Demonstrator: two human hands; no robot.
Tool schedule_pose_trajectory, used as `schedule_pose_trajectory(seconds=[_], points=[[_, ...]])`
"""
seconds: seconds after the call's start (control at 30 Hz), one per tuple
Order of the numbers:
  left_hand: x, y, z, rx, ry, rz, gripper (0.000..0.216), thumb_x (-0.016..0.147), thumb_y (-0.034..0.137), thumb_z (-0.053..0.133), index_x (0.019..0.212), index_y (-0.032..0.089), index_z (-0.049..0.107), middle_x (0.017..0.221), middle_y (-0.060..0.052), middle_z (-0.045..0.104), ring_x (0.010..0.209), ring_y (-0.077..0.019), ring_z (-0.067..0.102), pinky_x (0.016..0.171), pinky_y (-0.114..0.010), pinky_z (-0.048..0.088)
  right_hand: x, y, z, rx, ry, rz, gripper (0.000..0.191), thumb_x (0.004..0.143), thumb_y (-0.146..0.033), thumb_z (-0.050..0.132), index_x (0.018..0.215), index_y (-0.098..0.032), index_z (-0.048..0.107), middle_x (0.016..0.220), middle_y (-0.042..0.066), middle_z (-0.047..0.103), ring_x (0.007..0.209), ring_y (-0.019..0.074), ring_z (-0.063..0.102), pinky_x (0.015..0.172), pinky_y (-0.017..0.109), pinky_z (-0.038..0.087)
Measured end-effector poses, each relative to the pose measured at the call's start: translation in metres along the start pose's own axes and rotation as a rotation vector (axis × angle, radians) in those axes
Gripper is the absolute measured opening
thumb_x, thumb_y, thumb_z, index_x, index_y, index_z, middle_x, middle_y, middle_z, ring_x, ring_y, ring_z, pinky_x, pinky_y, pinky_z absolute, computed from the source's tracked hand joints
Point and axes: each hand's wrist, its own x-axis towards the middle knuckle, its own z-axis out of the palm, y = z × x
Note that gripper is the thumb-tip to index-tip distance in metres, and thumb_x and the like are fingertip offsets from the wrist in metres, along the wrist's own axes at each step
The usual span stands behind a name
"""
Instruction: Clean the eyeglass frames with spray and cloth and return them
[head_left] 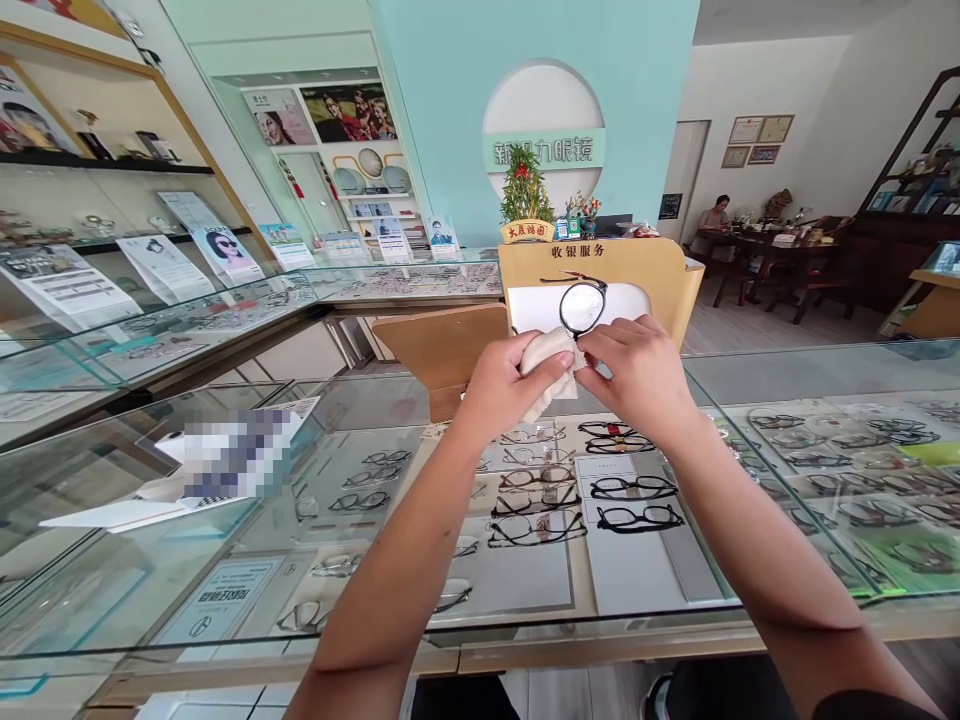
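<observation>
Above the glass counter I hold a pair of dark-rimmed eyeglasses [583, 306] with both hands, its round lens standing up over my fingers. My left hand [507, 382] is closed around a cream cleaning cloth [550, 362], its thumb pressing the cloth close to the frame; the other lens is probably under the cloth but I cannot see it. My right hand [637, 368] pinches the lower part of the frame at the cloth's right edge. One temple arm reaches out at the top left.
Below my hands is a glass display counter [517, 622] with rows of eyeglasses [536, 528] inside. An open brown box [448, 345] stands behind my left hand. Papers [225, 465] lie at the left. Beyond are a yellow cashier desk [679, 290] and a seated person [714, 220].
</observation>
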Motion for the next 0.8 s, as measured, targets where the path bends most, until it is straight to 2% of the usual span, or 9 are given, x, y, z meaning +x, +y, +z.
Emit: schedule_pose_trajectory(seconds=[0.27, 0.43, 0.57, 0.67, 0.8], points=[[0.001, -0.003, 0.003, -0.121, -0.032, -0.054, 0.046, 0.087, 0.059, 0.084, 0.075, 0.018, 0.068, 0.065, 0.001, 0.057, 0.059, -0.0123, 0.047, 0.054, -0.026, 0.036, 0.000, 0.000, -0.002, 0.084, 0.015, -0.032, 0.021, 0.096, -0.019, 0.060, 0.075, -0.024, 0.057, 0.069, 0.003, 0.065, 0.069, 0.0199, 0.053, 0.068, 0.035, 0.036], [-0.001, -0.003, 0.018, -0.283, 0.068, -0.141, 0.045, 0.085, 0.061, 0.086, 0.079, 0.018, 0.072, 0.065, 0.001, 0.058, 0.058, -0.0117, 0.046, 0.054, -0.026, 0.038, 0.000, -0.001, 0.002, 0.095, 0.145, 0.021, 0.020, 0.093, -0.018, 0.058, 0.074, -0.024, 0.057, 0.067, 0.003, 0.065, 0.069, 0.0196, 0.054, 0.064, 0.033, 0.035], [-0.001, -0.011, 0.026, -0.393, 0.115, -0.179, 0.046, 0.082, 0.063, 0.089, 0.087, 0.019, 0.078, 0.070, 0.000, 0.062, 0.062, -0.0121, 0.050, 0.056, -0.026, 0.041, -0.001, -0.002, 0.008, 0.159, 0.200, 0.107, 0.018, 0.094, -0.019, 0.059, 0.076, -0.024, 0.062, 0.069, 0.003, 0.068, 0.071, 0.0201, 0.057, 0.066, 0.034, 0.038], [-0.001, -0.018, 0.029, -0.440, 0.113, -0.166, 0.044, 0.084, 0.061, 0.090, 0.096, 0.019, 0.080, 0.078, 0.000, 0.067, 0.065, -0.0114, 0.052, 0.058, -0.024, 0.043, -0.001, -0.004, 0.014, 0.391, 0.267, 0.255, 0.013, 0.094, -0.021, 0.061, 0.082, -0.024, 0.067, 0.072, 0.001, 0.068, 0.068, 0.0178, 0.057, 0.066, 0.033, 0.042], [-0.002, -0.022, 0.035, -0.452, 0.117, -0.114, 0.042, 0.088, 0.057, 0.088, 0.109, 0.021, 0.080, 0.084, -0.001, 0.070, 0.068, -0.0117, 0.055, 0.061, -0.024, 0.046, 0.004, -0.005, 0.024, 0.929, 0.258, 0.515, 0.010, 0.092, -0.028, 0.064, 0.087, -0.023, 0.072, 0.080, 0.001, 0.072, 0.067, 0.0146, 0.056, 0.065, 0.031, 0.047]])
